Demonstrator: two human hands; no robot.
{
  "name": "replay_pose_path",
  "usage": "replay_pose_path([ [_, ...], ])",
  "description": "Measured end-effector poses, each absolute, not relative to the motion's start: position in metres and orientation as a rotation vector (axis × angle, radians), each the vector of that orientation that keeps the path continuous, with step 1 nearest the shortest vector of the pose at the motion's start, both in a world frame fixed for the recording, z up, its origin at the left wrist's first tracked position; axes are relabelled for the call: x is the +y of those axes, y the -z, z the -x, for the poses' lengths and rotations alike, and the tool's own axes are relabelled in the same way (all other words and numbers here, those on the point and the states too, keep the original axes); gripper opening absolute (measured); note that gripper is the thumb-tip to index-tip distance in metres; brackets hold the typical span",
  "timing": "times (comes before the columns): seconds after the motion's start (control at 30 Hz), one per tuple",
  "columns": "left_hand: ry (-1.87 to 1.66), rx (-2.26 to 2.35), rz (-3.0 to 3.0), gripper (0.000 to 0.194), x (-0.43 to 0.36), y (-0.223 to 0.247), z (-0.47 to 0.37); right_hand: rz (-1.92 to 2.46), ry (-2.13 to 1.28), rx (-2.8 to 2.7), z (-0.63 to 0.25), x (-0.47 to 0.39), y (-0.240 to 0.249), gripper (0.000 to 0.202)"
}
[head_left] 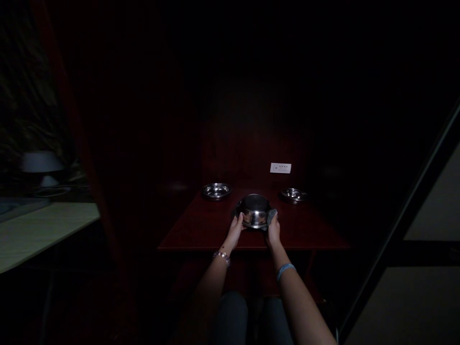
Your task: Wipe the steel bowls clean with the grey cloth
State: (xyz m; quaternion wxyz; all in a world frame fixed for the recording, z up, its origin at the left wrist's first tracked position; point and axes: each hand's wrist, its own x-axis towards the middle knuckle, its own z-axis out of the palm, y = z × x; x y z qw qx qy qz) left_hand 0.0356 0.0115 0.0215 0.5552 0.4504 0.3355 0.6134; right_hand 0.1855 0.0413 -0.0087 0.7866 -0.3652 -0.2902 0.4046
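Observation:
A shiny metal bowl [255,215] is held bottom up over the dark red desk [194,230]. My left hand [235,231] grips its left rim, thumb on the outer wall. My right hand [274,230] is closed on a grey cloth [271,217] pressed against the bowl's right side. Whether the bowl's rim touches the desk I cannot tell. Behind it to the left stands another metal bowl [216,190], mouth up. A third metal bowl [293,195] stands behind to the right, also mouth up.
A white power socket [281,168] is set in the back wall above the desk. At far left, a white lamp [42,163] stands behind a pale tabletop [50,225]. Dark panels rise on both sides of the desk. My knees [233,316] are under its front edge.

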Motion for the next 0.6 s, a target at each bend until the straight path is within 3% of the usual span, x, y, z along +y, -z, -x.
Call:
replay_pose_path([
  [0.6,-1.685,0.766,-0.845,0.029,0.035,-0.007,-0.036,0.748,-0.946,-0.573,-0.183,0.033,0.001,0.059],
])
